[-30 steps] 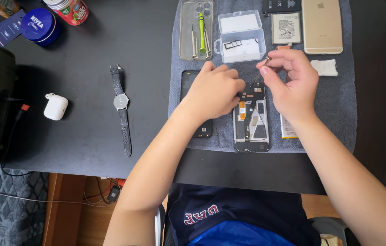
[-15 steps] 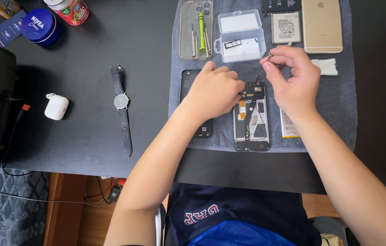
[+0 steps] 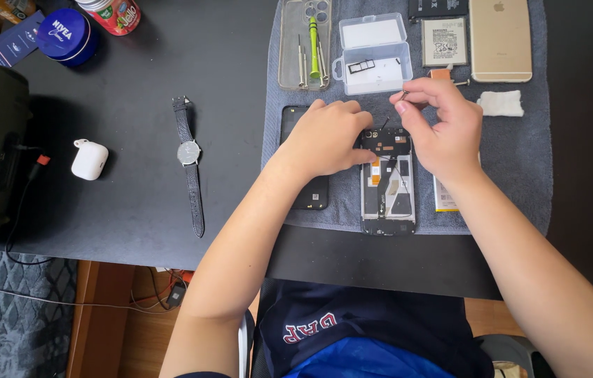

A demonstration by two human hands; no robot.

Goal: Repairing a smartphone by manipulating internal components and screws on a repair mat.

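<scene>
Black rear cover (image 3: 308,189) half hidden under left hand (image 3: 328,136); opened phone (image 3: 387,178) beside.

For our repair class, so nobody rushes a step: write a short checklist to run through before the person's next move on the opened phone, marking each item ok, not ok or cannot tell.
1. Opened phone lies flat on the grey towel: ok.
2. Left hand steadies the phone's top edge: ok.
3. Right hand pinches a small thin part above the phone: ok; what the part is, cannot tell.
4. Clear parts box is open and close by: ok.
5. Screwdrivers lie together in the clear phone case: ok.
6. All screws accounted for: cannot tell, too small to see.
</scene>
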